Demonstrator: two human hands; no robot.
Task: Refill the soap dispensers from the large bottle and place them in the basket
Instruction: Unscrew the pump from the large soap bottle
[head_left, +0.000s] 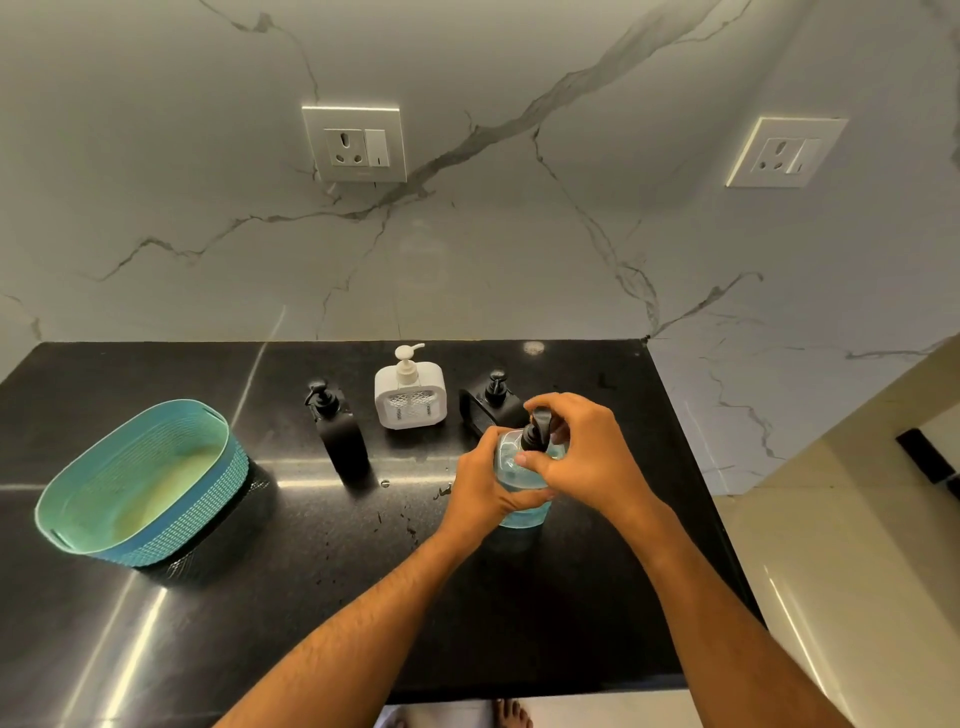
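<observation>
A clear bottle of blue liquid soap (511, 462) stands on the black counter (260, 597), right of centre. My left hand (480, 493) wraps its body. My right hand (582, 452) grips its black pump top (537, 428). Behind it stand three dispensers: a tall black one (340, 431), a white square one (410, 389) and a squat black one (491, 400), partly hidden by my hands. A teal basket (140, 483) sits empty at the left.
A marble wall with two sockets (356, 143) (784, 151) rises behind the counter. Small drops and spots of liquid (410, 512) lie on the counter near the bottle. The counter ends at the right, beside a cream surface (857, 545). A bare foot (511, 714) shows below the front edge.
</observation>
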